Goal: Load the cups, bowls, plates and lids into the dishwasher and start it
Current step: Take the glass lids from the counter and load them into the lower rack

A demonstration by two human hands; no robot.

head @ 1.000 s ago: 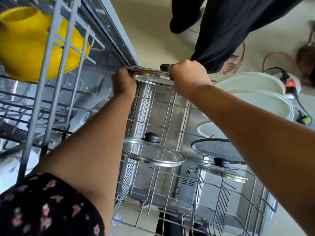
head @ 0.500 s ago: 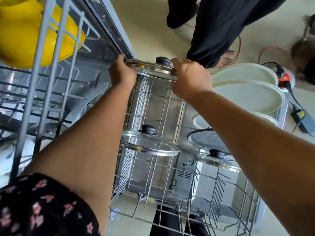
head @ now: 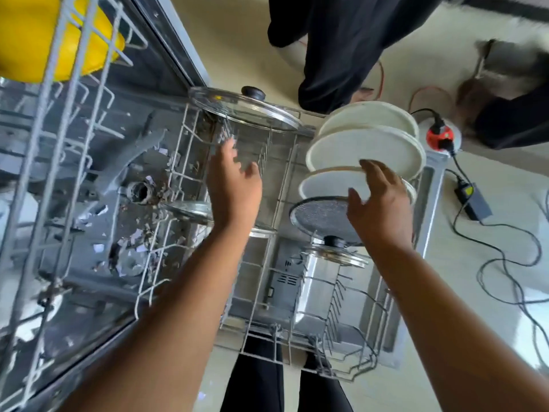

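Both hands were wide and held nothing. The left hand (head: 234,185) hovered with spread fingers over the left half of the lower rack (head: 335,304), and the right hand (head: 380,200) was splayed just in front of the white plates (head: 365,150).

The large glass lid (head: 246,110) sat tilted at the far left corner of the rack, well apart from both hands. Whether its rim was seated between tines could not be told. If it only leaned on the far edge, a push on the rack would likely tip it over that edge onto the floor, or flat onto the wires.

The right hand's fingertips were very near the closest plate. A careless brush could knock the standing plates against each other or against the speckled lid (head: 320,215) in front of them.

A second glass lid (head: 190,209) lay partly hidden under the left wrist, and a small knobbed lid (head: 335,254) stood near the rack's middle. Lowering either arm could catch them.

Paper-like debris (head: 133,239) littered the tub floor and might clog the drain once the wash started.

A yellow bowl (head: 26,40) sat in the upper rack (head: 71,69). Loose cables (head: 505,254) beside the open door were a trip risk.
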